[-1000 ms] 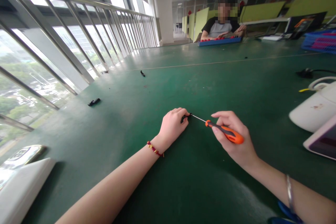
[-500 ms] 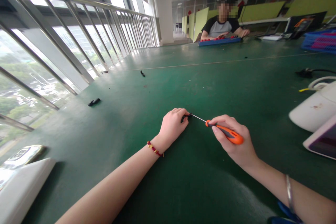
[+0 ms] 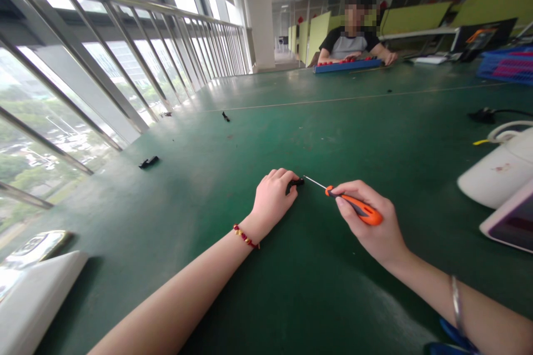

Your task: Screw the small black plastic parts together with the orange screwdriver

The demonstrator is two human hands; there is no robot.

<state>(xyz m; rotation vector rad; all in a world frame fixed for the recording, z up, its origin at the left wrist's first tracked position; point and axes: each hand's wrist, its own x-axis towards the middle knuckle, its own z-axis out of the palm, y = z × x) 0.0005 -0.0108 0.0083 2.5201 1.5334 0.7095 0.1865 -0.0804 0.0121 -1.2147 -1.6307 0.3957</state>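
Observation:
My left hand [image 3: 273, 197] rests on the green table [image 3: 266, 299], its fingers closed on a small black part [image 3: 296, 182]. Most of that part is hidden under the fingers, so I cannot tell its kind. In my right hand [image 3: 375, 222] is a screwdriver [image 3: 361, 211] with an orange and grey handle, gripped between thumb and fingers. Its thin metal shaft points left, and the tip sits just above and right of the black part, with a slight gap between them.
Two loose black pieces [image 3: 149, 162] [image 3: 225, 116] lie on the left of the table. A white box [image 3: 62, 274] stands at the near left; a white rounded object [image 3: 497, 169] is at right. Across the table a person [image 3: 350, 41] sits behind a blue tray [image 3: 347, 66].
The screwdriver's tip has come slightly up and away from the black part. My left hand has hardly moved. Across the table, the person's hand has shifted a little.

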